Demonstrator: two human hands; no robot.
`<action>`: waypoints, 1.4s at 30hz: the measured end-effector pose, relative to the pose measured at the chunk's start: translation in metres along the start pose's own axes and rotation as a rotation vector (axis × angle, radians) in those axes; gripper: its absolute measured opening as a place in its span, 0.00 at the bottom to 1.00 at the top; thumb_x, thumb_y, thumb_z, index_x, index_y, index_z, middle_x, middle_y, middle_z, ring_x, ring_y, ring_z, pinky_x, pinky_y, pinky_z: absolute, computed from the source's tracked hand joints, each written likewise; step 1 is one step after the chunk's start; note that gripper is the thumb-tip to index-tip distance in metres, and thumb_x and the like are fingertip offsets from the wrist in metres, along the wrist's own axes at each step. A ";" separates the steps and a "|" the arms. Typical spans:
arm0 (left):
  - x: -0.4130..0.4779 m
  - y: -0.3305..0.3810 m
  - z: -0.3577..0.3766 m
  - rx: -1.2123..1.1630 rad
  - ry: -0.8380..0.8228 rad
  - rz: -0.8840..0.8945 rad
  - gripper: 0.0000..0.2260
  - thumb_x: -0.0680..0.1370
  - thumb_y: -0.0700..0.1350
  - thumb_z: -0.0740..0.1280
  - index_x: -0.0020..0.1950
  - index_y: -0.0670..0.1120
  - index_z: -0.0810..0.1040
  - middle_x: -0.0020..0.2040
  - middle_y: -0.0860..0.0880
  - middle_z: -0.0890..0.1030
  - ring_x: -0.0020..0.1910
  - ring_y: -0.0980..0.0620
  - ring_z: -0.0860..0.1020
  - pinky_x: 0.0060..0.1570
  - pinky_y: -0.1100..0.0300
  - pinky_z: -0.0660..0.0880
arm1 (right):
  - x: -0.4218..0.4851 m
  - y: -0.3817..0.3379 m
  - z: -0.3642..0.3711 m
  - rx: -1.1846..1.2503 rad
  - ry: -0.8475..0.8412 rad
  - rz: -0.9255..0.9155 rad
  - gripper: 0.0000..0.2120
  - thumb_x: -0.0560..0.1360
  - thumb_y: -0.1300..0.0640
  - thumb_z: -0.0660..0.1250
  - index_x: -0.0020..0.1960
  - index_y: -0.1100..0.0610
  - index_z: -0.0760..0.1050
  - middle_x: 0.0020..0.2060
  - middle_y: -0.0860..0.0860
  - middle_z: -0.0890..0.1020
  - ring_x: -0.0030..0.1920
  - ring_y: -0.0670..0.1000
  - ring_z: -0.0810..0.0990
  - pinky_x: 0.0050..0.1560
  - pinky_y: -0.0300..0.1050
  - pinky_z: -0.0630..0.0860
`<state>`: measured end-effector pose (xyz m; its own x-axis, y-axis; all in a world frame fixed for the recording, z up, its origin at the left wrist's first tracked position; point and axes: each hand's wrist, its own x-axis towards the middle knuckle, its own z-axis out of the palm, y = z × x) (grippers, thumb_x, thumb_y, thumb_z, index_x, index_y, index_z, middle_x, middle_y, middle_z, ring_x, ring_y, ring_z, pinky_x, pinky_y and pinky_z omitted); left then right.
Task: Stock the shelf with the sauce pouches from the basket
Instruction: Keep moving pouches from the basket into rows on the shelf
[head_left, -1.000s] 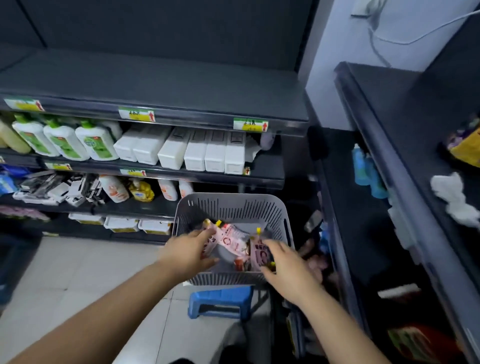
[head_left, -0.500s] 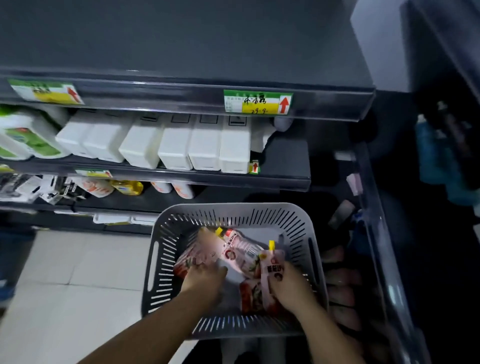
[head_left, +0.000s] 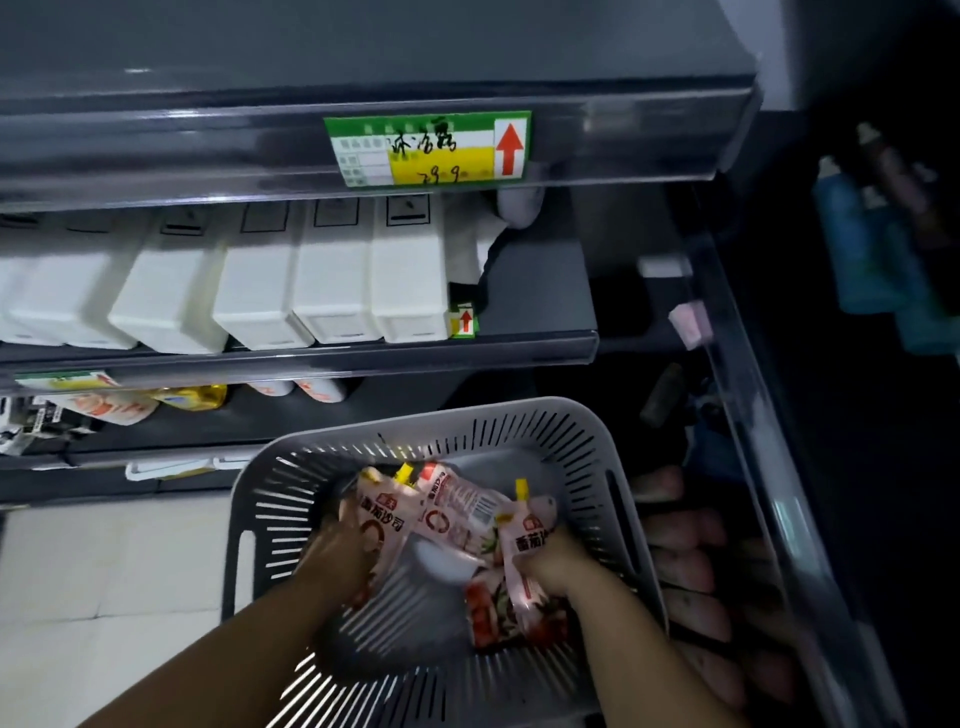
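Note:
A grey slotted basket sits low in the middle of the view with several pink-and-red sauce pouches in it, their yellow caps pointing up. My left hand is inside the basket, closed around the lower end of one pouch. My right hand grips another pouch at the basket's right side. More red pouches lie under my right wrist.
Dark shelves rise behind the basket: white boxes on the middle shelf, a green-yellow price label on the shelf edge above. To the right, a dark shelf holds pink pouches and blue bottles. Pale floor tiles lie at the lower left.
My head has come closer to the basket and shelves. Both hands went from the basket rim down into it and closed on pouches.

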<state>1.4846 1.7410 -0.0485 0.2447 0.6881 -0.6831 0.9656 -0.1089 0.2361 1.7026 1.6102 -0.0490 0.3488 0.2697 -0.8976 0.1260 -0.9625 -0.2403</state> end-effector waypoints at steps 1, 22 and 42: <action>0.002 0.000 0.001 -0.032 0.012 -0.016 0.27 0.79 0.42 0.66 0.74 0.45 0.56 0.59 0.41 0.77 0.52 0.45 0.80 0.41 0.57 0.76 | 0.001 0.000 0.001 0.018 0.016 0.016 0.35 0.76 0.55 0.71 0.77 0.59 0.59 0.71 0.58 0.71 0.68 0.56 0.73 0.64 0.43 0.72; -0.003 0.011 0.011 -0.211 -0.059 0.046 0.23 0.69 0.44 0.77 0.60 0.48 0.73 0.50 0.50 0.83 0.48 0.50 0.81 0.43 0.61 0.75 | 0.000 0.010 0.017 -0.083 0.043 -0.047 0.41 0.72 0.51 0.75 0.76 0.57 0.56 0.71 0.56 0.71 0.69 0.57 0.72 0.67 0.47 0.70; -0.012 0.008 0.018 -0.449 -0.246 0.128 0.22 0.69 0.45 0.78 0.58 0.53 0.72 0.49 0.54 0.83 0.51 0.54 0.82 0.48 0.60 0.79 | 0.005 -0.003 0.003 0.304 0.240 -0.168 0.30 0.67 0.56 0.80 0.58 0.53 0.62 0.57 0.55 0.81 0.52 0.55 0.80 0.49 0.47 0.78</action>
<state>1.4909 1.7195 -0.0509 0.4235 0.4949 -0.7588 0.8069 0.1746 0.5643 1.7011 1.6148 -0.0541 0.5577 0.3884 -0.7336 -0.0673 -0.8597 -0.5064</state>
